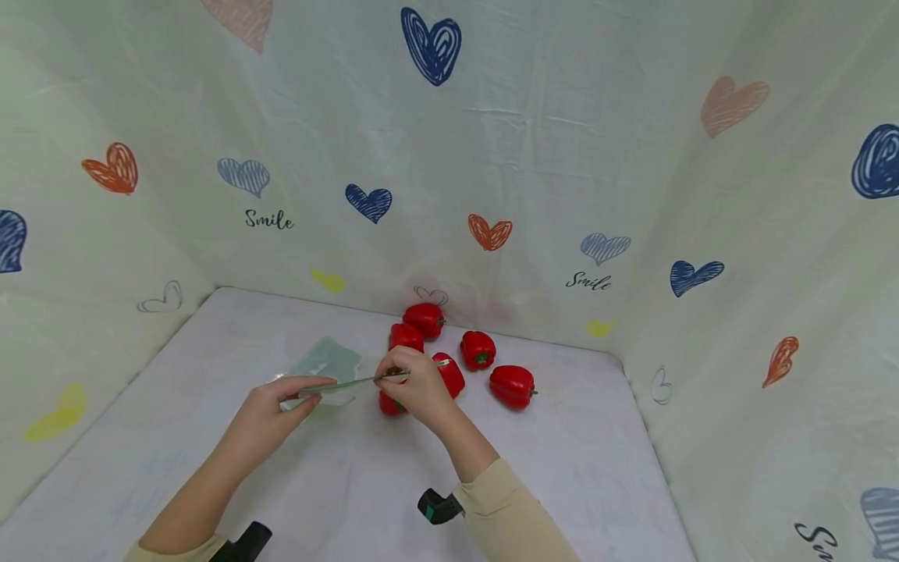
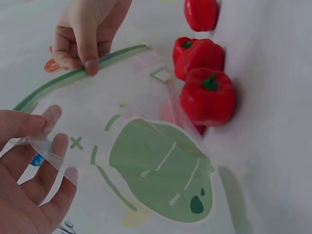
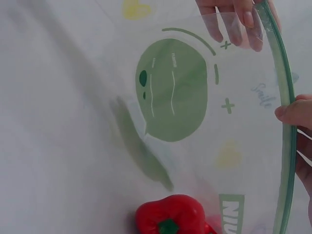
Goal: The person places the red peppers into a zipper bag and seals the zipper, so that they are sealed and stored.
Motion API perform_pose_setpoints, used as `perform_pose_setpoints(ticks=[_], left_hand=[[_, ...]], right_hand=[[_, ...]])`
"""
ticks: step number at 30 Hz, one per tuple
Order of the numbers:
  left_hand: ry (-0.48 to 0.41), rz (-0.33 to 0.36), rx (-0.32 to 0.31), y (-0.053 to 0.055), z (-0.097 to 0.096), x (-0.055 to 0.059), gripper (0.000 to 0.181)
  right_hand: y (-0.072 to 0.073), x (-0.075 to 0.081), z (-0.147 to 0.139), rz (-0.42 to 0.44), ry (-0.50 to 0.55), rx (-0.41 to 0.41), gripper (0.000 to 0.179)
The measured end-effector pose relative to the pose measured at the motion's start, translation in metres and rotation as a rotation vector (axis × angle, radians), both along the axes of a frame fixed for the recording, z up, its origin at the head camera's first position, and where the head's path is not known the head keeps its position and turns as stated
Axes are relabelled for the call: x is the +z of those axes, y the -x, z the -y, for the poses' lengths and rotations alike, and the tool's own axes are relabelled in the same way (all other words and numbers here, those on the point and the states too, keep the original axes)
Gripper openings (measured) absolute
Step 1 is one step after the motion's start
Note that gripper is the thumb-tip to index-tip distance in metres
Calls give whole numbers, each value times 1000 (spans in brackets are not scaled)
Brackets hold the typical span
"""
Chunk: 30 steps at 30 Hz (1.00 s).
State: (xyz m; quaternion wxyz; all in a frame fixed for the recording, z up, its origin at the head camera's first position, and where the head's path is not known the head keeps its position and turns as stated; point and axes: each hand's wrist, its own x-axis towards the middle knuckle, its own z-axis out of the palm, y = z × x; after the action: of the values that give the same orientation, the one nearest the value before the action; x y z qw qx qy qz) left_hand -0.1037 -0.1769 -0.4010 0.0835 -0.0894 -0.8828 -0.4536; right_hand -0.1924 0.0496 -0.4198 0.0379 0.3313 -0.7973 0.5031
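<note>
Left hand (image 1: 277, 402) and right hand (image 1: 414, 382) pinch a clear bag (image 2: 161, 165) above the desk (image 1: 365, 499).
Its green print carries "time" and "name"; "NIU", cut by the frame, stands near the green zip strip (image 3: 286, 161). Red peppers (image 1: 513, 388) lie on the desk beside the bag; "Smile" marks the wall cloth (image 1: 534, 156).

Your head camera looks forward and down from well back, framing the table (image 1: 597, 453) and the printed cloth (image 1: 534, 156) behind. Your two wrist cameras look in close at the clear bag (image 2: 161, 161), sharing it, your left hand (image 2: 29, 180), right hand (image 2: 90, 31) and some red peppers (image 2: 208, 100).
</note>
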Motion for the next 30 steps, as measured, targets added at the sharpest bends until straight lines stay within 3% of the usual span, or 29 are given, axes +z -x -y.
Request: perform_pose_setpoints(ticks=[14,30], left_hand=[[7,-27,-11,1,0,-1,25],[5,-34,6,0,-2,-3,24]], right_hand=[[-3,-2,0,47,-23,-37,12],[-4,-11,-2,0,-16,-29,13]])
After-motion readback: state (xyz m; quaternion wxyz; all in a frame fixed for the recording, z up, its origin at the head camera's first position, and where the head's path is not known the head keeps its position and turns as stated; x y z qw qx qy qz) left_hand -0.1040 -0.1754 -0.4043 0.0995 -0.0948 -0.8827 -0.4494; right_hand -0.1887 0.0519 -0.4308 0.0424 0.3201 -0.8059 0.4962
